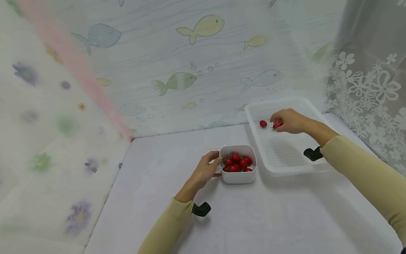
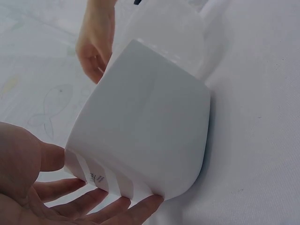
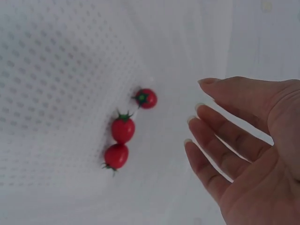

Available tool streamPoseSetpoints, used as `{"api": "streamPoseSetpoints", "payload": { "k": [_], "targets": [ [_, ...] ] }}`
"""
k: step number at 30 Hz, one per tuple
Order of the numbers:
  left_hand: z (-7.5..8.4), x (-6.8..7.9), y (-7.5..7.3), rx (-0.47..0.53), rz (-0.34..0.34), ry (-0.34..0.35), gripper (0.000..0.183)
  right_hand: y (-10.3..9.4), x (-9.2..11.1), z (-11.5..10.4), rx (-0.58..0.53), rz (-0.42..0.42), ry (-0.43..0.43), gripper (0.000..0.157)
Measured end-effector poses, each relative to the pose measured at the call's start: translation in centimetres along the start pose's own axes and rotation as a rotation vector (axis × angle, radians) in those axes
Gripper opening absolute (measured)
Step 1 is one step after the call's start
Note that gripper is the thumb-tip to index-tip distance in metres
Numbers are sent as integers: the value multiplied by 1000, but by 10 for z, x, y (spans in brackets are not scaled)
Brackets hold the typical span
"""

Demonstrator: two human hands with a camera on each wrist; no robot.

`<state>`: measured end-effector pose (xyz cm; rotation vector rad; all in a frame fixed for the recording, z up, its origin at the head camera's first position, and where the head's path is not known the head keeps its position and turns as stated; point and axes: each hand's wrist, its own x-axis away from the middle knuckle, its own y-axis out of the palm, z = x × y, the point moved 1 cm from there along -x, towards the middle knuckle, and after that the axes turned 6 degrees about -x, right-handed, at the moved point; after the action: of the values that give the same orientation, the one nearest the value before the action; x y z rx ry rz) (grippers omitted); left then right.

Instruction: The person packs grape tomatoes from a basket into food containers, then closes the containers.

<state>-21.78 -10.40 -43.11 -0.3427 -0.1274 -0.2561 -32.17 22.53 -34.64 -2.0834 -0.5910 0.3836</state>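
Note:
A small white container (image 1: 239, 178) with several cherry tomatoes (image 1: 234, 168) in it stands on the table. My left hand (image 1: 204, 171) is at its left side; in the left wrist view the fingertips (image 2: 126, 201) touch the glossy outer wall and the thumb lies at its edge. Over the big white perforated basket (image 1: 268, 160), to the right, reaches my right hand (image 1: 290, 121), fingers loosely bent and apart. Three cherry tomatoes (image 3: 123, 129) lie in the basket in the right wrist view, a short way from the fingertips, with nothing in the hand.
White cloth covers the table (image 1: 165, 158). Behind it hangs a fish-patterned curtain (image 1: 177, 81), with a flowered one (image 1: 66, 155) at left and a lace one (image 1: 374, 81) at right. The container stands close to the basket's left wall.

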Motion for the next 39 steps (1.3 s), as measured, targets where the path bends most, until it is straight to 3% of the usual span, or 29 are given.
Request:
{"api": "streamPoseSetpoints", "payload": {
  "k": [9, 18, 39],
  "targets": [
    [1, 0, 1, 0, -3, 3, 38, 10, -22, 53, -8, -48, 145, 40],
    [1, 1, 4, -1, -8, -1, 41, 21, -31, 82, -18, -50, 219, 45],
    [3, 2, 1, -5, 8, 11, 39, 34, -45, 93, -76, -78, 311, 32]
  ]
}}
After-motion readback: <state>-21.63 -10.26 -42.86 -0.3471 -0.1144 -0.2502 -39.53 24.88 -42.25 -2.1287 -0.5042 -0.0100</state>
